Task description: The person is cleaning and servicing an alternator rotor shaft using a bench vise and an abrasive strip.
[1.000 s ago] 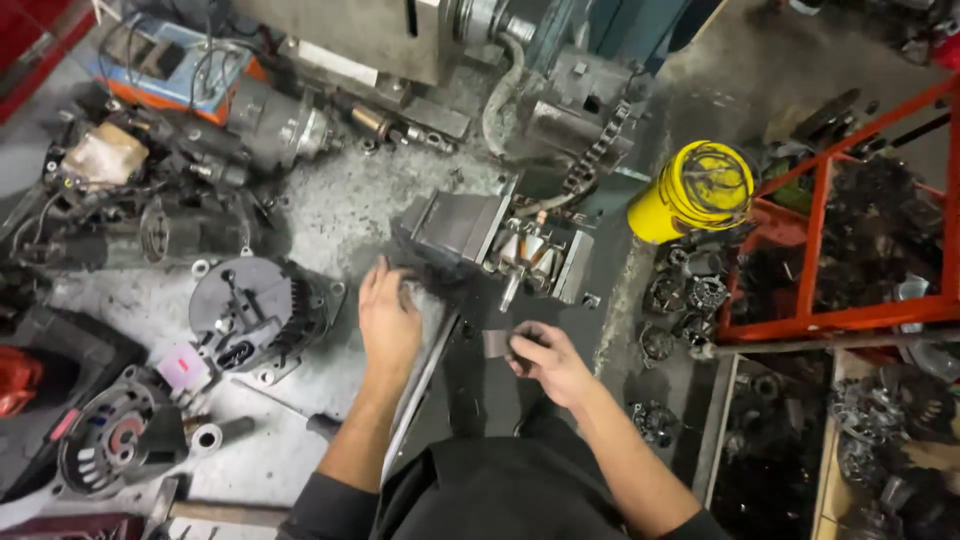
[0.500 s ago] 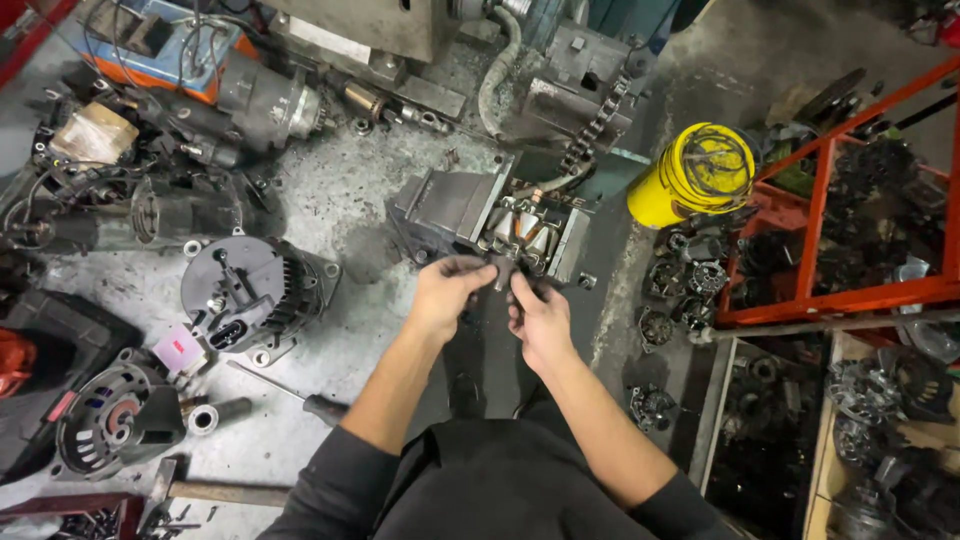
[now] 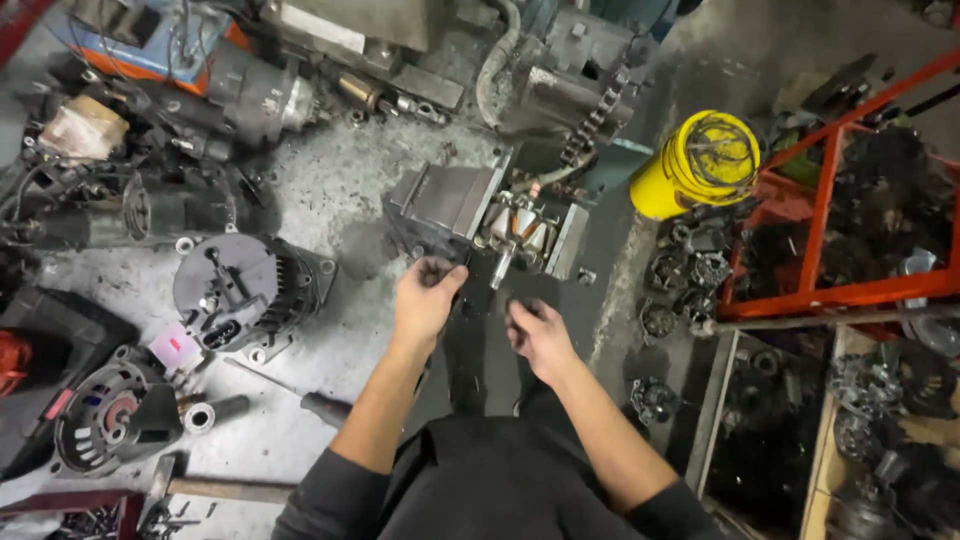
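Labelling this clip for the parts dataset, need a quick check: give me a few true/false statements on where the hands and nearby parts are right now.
1. The left hand is at the grey metal vise holding a copper-wound rotor. True.
2. The right hand rests on the yellow plastic bucket. False: the bucket stands apart, up to the right; the hand is below the vise.
3. A round black alternator housing lies left of the left hand. True.
4. The red metal rack is on the left side. False: it is on the right.
5. Both hands grip one hammer. False: neither does; what the curled fingers hold is unclear.
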